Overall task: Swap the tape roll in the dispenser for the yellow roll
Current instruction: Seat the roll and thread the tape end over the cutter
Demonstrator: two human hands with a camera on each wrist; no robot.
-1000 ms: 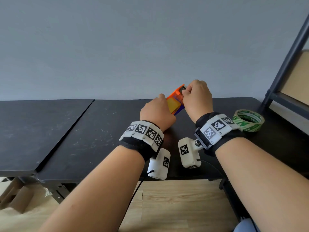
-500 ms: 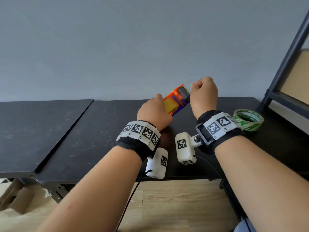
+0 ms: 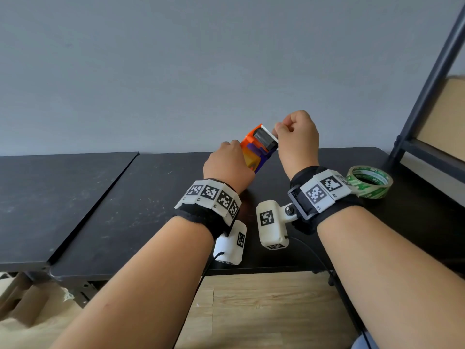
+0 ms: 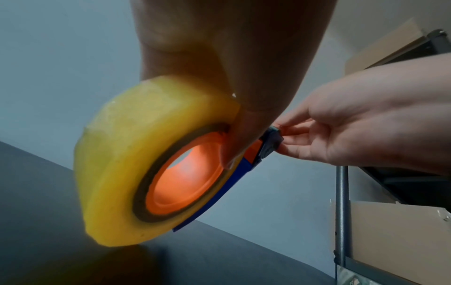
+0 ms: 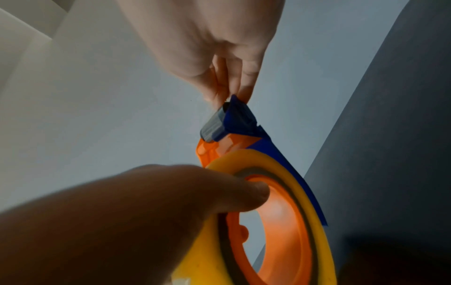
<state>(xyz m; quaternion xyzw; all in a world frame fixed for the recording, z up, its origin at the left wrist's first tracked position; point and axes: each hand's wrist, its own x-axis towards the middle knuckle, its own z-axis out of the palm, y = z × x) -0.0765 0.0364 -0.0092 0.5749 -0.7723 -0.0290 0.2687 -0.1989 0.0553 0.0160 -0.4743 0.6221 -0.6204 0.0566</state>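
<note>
An orange and blue tape dispenser (image 3: 254,144) is held tilted above the black table (image 3: 125,197), cutter end up. The yellow roll (image 4: 127,160) (image 5: 317,221) sits on its orange hub (image 4: 190,183). My left hand (image 3: 226,167) grips the dispenser and roll, thumb at the roll's core. My right hand (image 3: 297,137) has its fingers curled and pinches at the grey roller and serrated cutter end (image 3: 266,136) (image 5: 219,119); whether a tape end is between the fingers cannot be told. A green-printed tape roll (image 3: 368,181) lies flat on the table at the right.
A dark metal shelf frame (image 3: 427,84) with cardboard boxes (image 3: 442,117) stands at the right edge. A second black tabletop (image 3: 50,192) adjoins on the left. A grey wall runs behind the table. Wooden floor shows below the front edge.
Both hands have raised the dispenser and tilted its cutter end further up. My right hand has shifted up and to the right at the cutter end.
</note>
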